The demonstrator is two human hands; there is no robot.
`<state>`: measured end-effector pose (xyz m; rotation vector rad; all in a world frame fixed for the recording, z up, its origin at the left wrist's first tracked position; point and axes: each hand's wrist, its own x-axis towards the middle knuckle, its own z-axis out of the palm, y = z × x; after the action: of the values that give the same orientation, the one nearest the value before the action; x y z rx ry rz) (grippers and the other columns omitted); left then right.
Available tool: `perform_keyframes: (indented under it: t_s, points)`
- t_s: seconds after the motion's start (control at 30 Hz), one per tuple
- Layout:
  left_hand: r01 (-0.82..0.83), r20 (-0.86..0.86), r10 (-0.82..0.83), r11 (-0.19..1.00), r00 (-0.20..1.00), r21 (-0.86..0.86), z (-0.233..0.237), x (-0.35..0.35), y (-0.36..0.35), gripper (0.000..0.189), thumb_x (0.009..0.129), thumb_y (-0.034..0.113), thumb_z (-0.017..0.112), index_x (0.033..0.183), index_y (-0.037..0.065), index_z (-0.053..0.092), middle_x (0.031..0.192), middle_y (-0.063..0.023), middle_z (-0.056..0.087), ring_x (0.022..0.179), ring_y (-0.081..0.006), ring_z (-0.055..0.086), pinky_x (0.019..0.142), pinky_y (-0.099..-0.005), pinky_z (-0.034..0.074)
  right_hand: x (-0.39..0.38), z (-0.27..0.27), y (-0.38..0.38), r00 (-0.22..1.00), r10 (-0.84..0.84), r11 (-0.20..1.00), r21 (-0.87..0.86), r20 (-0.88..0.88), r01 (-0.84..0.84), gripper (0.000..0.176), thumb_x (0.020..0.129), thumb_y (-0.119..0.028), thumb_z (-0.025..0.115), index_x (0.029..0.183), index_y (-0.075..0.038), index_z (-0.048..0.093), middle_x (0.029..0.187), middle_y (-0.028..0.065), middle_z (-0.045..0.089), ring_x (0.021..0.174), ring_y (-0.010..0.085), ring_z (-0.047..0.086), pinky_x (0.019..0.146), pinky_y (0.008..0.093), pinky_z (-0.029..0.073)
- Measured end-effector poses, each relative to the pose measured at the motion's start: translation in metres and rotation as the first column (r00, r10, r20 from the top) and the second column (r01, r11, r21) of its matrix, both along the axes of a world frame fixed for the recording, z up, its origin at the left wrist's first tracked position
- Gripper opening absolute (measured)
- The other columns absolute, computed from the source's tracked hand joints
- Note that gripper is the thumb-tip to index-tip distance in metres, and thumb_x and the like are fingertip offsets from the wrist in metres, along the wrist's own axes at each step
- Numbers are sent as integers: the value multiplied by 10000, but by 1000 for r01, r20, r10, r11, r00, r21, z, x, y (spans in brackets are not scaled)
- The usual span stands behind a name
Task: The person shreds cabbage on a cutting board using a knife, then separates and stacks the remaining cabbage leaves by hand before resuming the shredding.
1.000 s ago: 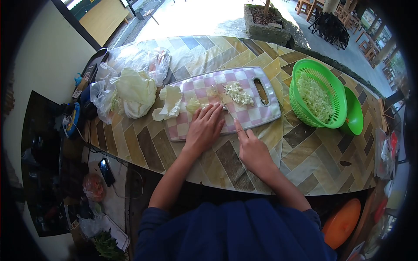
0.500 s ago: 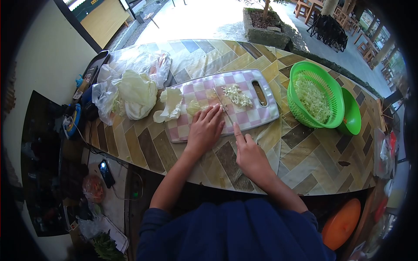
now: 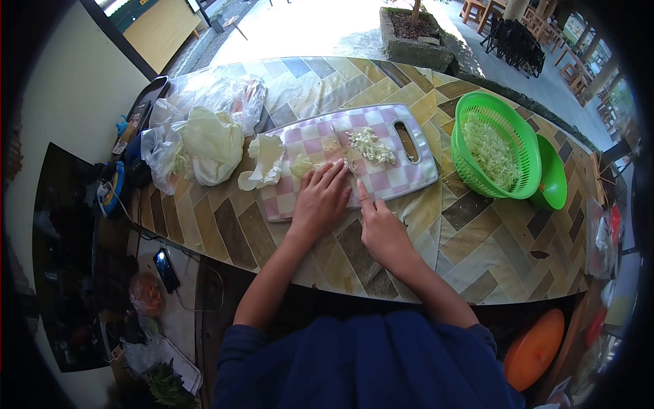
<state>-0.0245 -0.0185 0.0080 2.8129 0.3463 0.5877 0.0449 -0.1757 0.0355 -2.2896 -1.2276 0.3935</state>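
Pink-and-white cutting board (image 3: 402,178): checked plastic with a slot handle at its right end, lying on the tiled table (image 3: 477,245).
Cabbage piece (image 3: 303,163): pale yellow-green and crumpled, on the board's left half, under the left fingertips.
Shreds (image 3: 371,144): small pile of fine pale strips on the board's far middle.
Knife (image 3: 349,163): thin blade across the board, between the cabbage piece and the shreds.
Left hand (image 3: 319,203): flat, fingers together, pressing on the cabbage piece.
Right hand (image 3: 381,228): closed around the knife's hidden handle at the board's near edge, index finger stretched forward.
Green colander (image 3: 497,146): right of the board, holding shredded cabbage.
Change: half a second ago the right hand lay farther off the board; it has come up and left, nearer the left hand, which has stayed put.
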Motion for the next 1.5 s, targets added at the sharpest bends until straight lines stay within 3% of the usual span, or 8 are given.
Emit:
perform_keyframes:
  t_s: [0.17,0.47,0.87,1.27,1.5]
  points:
    - [-20,6,20,998,1000,-65,1,0,0,438,953,256,517,1328,30,512,1388,-118,522,1319,-266,440,1106,-427,287,3,6,-14,999,39,998,-42,26,-38,728,825,1,520,1500,-39,253,998,272,566,803,426,651,701,479,546]
    - [-3,15,3,1000,1000,-21,-4,0,2,430,947,262,525,1309,30,522,1386,-115,525,1319,-260,443,1102,-422,288,3,13,-19,999,37,999,38,14,-37,703,839,-21,535,1493,-68,284,998,258,565,795,430,642,700,490,537]
    - [0,2,0,999,1000,-32,-2,-1,2,416,942,254,524,1289,24,524,1387,-122,520,1326,-276,434,1101,-437,282,2,23,-20,988,90,991,-113,128,-76,720,825,-27,546,1497,-86,293,952,211,563,736,389,662,652,462,556]
    - [0,34,3,996,999,-94,3,0,0,395,935,219,533,1274,17,531,1363,-137,537,1321,-289,438,1105,-431,290,14,-4,2,988,77,997,-28,131,-74,722,824,-11,530,1499,-66,279,987,247,579,757,406,666,670,465,559]
    - [5,30,-1,994,1000,-112,0,-2,1,373,943,211,523,1260,14,537,1375,-132,528,1326,-275,437,1108,-420,293,10,3,-23,1000,26,998,58,8,-26,662,868,-40,514,1491,-57,290,980,258,570,817,442,631,733,490,528]
